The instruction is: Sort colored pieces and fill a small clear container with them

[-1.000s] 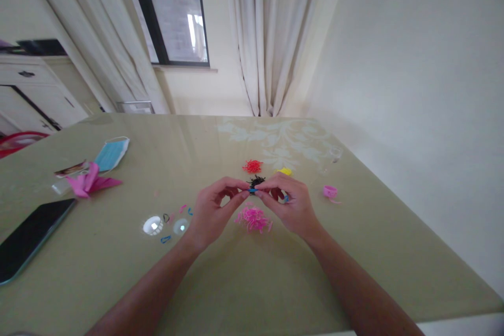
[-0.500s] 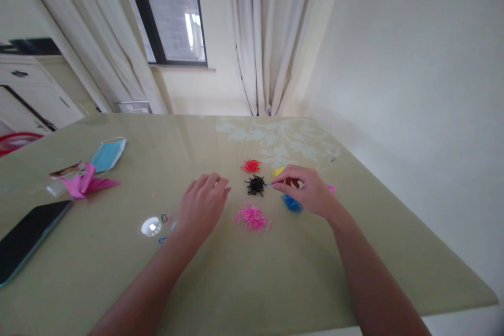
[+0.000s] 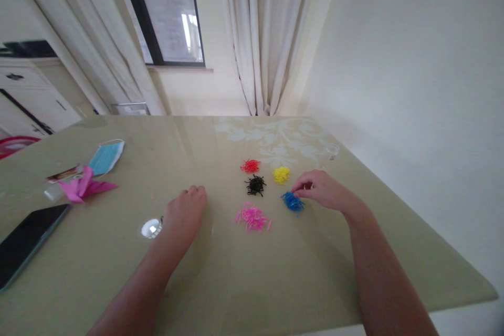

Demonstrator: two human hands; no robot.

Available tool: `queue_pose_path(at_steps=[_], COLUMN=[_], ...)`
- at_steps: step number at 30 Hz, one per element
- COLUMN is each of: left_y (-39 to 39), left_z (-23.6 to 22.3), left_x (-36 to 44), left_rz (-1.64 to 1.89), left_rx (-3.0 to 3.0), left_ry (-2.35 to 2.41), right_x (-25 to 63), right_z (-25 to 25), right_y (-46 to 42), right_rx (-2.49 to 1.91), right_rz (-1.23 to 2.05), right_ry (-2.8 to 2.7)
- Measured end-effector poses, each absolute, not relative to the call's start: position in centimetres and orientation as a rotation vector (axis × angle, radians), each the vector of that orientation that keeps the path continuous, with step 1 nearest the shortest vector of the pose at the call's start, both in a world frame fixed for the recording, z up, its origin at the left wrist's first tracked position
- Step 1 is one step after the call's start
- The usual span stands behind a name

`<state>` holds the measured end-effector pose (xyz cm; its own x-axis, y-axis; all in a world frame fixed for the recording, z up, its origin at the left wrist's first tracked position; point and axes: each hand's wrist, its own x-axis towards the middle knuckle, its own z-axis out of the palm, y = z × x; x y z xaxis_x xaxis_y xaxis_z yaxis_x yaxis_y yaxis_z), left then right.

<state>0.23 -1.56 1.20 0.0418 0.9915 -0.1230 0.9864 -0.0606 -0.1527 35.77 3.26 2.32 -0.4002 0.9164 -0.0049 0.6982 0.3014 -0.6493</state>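
Note:
My right hand point(image 3: 321, 189) is pinched at the upper right edge of a pile of small blue rubber bands point(image 3: 292, 202); its fingertips touch the pile, and a single band between them is hard to pick out. Farther left, my left hand point(image 3: 187, 212) rests low over the table, fingers curled down and their tips hidden. Between the hands lie piles of black rubber bands point(image 3: 255, 185) and pink rubber bands point(image 3: 253, 218). Red rubber bands point(image 3: 250, 166) and yellow rubber bands point(image 3: 281, 175) are heaped farther back.
A shiny clear dome-like piece point(image 3: 151, 228) lies left of my left forearm. On the table's left side are a phone point(image 3: 31, 244), a pink folded paper shape point(image 3: 86, 186) and a blue face mask point(image 3: 106, 157). A wall point(image 3: 433, 115) runs along the right.
My hands, first together at a blue band, have parted. My right hand carried a blue band rightward to the blue pile; my left hand moved left and down toward the small loose bands.

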Motion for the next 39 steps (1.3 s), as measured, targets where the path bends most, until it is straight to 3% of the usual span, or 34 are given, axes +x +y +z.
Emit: queue_pose_path(at_steps=[13, 17, 20, 23, 39], left_y=[-0.1, 0.1, -0.5, -1.4, -1.9], left_z=[-0.2, 0.0, 0.3, 0.6, 0.3], left_x=[-0.1, 0.8, 2.1, 3.4, 4.3], left_rz=[0.042, -0.521, -1.116, -1.489, -2.102], left_rx=[-2.273, -2.398, -2.535, -2.625, -2.841], left_ry=[-2.048, -1.96, -1.812, -1.696, -1.714], right_x=[34.8, 31.8, 28.9, 26.6, 25.7], right_z=[2.7, 2.4, 2.1, 1.9, 2.5], right_y=[3.0, 2.4, 1.5, 0.6, -0.6], right_rx=[-1.352, -1.261, -1.128, -1.053, -0.941], right_rz=[0.552, 0.499, 0.599, 0.715, 0.812], right_ry=[-2.162, -2.158, -2.136, -2.047, -1.904])
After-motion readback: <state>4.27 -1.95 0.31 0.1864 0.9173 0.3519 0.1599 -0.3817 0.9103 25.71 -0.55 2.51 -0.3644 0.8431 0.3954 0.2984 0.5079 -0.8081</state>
